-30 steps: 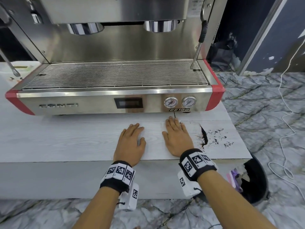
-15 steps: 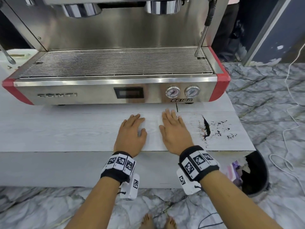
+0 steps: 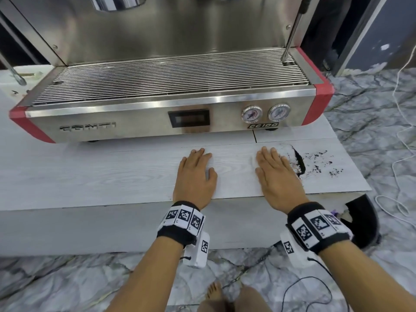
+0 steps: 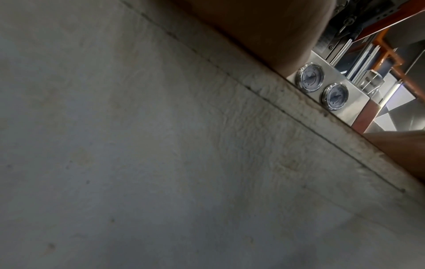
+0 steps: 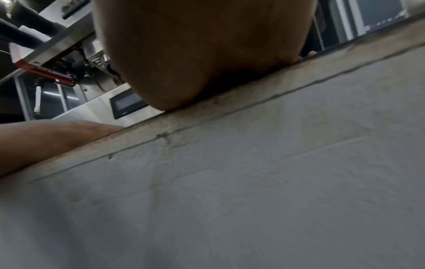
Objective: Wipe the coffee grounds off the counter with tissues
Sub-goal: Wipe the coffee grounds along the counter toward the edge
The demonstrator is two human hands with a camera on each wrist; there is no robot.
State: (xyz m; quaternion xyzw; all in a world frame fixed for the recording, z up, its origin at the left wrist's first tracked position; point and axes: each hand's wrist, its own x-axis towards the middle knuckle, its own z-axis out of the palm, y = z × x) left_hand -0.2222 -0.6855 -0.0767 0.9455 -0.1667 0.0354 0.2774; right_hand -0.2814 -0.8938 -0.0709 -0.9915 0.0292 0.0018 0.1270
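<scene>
Dark coffee grounds (image 3: 315,163) lie scattered on the right part of the pale wood-grain counter (image 3: 112,176), with a thick streak (image 3: 299,160) just right of my right hand. My left hand (image 3: 195,174) lies flat, palm down, near the counter's front edge. My right hand (image 3: 275,174) also rests flat on the counter, its little finger beside the streak. Neither hand holds anything. No tissue is in view. Both wrist views show only the counter's front face (image 4: 161,163) and the heel of each hand (image 5: 195,54).
A steel espresso machine with red corners (image 3: 171,97) stands right behind my hands, its steam wand (image 3: 290,39) at the right. A black bin (image 3: 364,221) sits on the marble floor below the counter's right end. A white cable (image 3: 403,154) runs along the floor.
My hands have stayed flat on the counter; the right one has shifted slightly right, nearer the grounds. The head camera has tilted downward.
</scene>
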